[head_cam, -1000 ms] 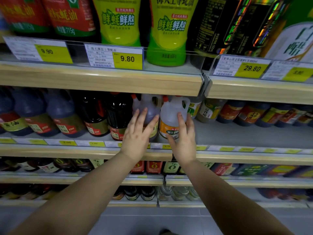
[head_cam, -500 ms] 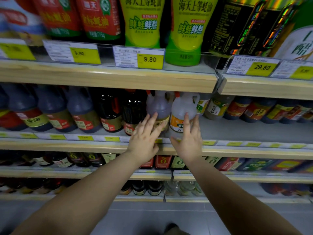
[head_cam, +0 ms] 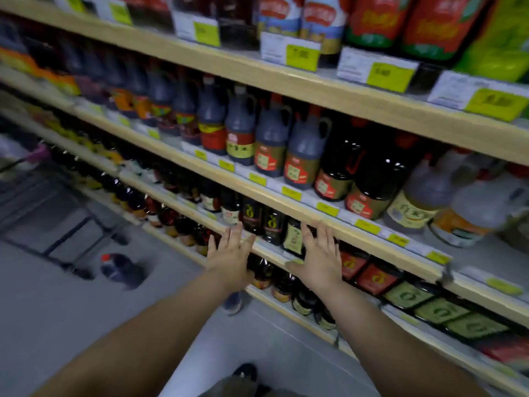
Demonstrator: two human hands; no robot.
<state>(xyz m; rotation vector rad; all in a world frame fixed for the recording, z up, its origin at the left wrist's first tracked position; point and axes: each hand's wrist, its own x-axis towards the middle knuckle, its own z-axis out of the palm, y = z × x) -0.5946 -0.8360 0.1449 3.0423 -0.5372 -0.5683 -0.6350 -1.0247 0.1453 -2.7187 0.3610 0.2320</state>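
Note:
My left hand [head_cam: 229, 255] and my right hand [head_cam: 319, 255] hover in the air in front of the lower shelves, fingers straight and spread, holding nothing. Two clear jugs [head_cam: 446, 204] with orange and cream labels stand on the middle shelf [head_cam: 289, 193] at the right, well away from both hands. Dark sauce jugs [head_cam: 269, 141] fill the same shelf further left. A dark bottle with a red cap [head_cam: 121, 269] stands on the grey floor to the left of my left hand.
Wooden shelves with yellow price tags [head_cam: 302, 55] run diagonally across the view, packed with dark bottles. A dark cart frame [head_cam: 57, 224] stands on the floor at the left. My shoe [head_cam: 246, 372] shows at the bottom.
Both hands have left the clear jugs and dropped back from the shelf. My head has turned left and down, so the jugs now sit at the far right and the floor shows.

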